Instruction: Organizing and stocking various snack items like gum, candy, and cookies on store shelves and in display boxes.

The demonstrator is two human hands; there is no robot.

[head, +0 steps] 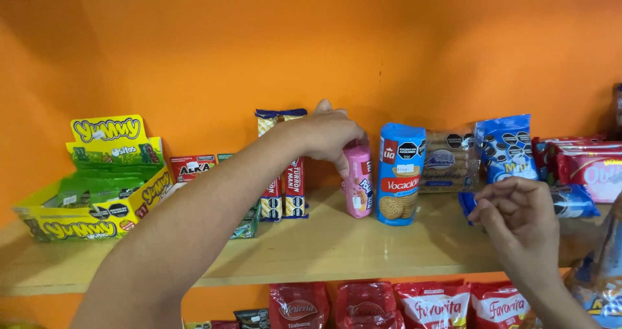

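Left hand [324,134], centre of frame: grip closed on top of pink biscuit pack [358,180], pack upright on wooden shelf [324,245], just left of blue cookie pack [399,173]. Right hand [518,215], lower right of frame: fingers loosely curled, holding nothing, just in front of flat blue pack [576,202]. Yellow-green display box [97,186] at left of frame. Red bags [434,303] on lower shelf, bottom edge. Orange wall [259,44] behind.
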